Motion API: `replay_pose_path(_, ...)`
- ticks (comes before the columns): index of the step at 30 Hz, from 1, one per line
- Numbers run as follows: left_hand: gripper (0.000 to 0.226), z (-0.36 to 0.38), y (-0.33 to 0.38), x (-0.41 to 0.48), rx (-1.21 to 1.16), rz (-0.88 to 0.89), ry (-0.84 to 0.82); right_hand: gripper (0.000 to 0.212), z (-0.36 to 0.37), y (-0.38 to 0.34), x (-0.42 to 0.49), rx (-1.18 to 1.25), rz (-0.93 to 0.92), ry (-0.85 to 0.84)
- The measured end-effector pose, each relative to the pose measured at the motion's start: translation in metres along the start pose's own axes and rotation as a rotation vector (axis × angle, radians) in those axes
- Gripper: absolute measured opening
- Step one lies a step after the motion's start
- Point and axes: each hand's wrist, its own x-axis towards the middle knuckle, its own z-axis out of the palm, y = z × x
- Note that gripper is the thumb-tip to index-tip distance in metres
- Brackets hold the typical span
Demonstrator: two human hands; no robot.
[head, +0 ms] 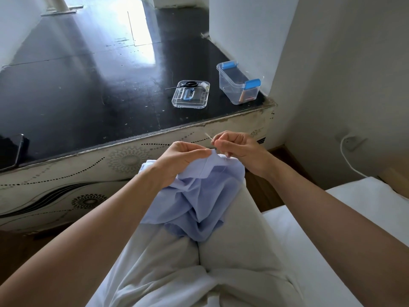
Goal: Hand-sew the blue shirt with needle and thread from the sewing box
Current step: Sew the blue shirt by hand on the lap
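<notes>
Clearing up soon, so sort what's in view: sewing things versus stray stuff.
Sewing: shirt in left hand, needle in right hand, box, lid, scissors, spool.
Stray: phone, cable.

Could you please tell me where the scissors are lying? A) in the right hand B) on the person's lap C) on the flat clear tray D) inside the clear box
C: the black-handled scissors rest across the far edge of the flat clear tray on the black table, left of the clear box.
</notes>
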Motion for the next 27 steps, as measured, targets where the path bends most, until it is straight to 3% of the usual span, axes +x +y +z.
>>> replay_pose_path(7,0.015,-0.004,-0.008,0.004,0.137,0.060,0.003,0.016,-0.008,0.000,0.000,0.106,0.247,-0.305)
replay_pose_path(12,0.023,-0.007,-0.011,0.006,0.193,0.063,-0.007,0.017,-0.010,0.006,-0.002,0.162,0.239,-0.211)
replay_pose_path(17,0.021,-0.009,-0.014,0.007,0.212,0.089,0.020,0.026,-0.014,0.007,-0.005,0.179,0.272,-0.249)
replay_pose_path(27,0.012,-0.005,-0.012,0.009,0.211,0.131,0.051,0.019,-0.016,0.006,-0.005,0.191,0.307,-0.246)
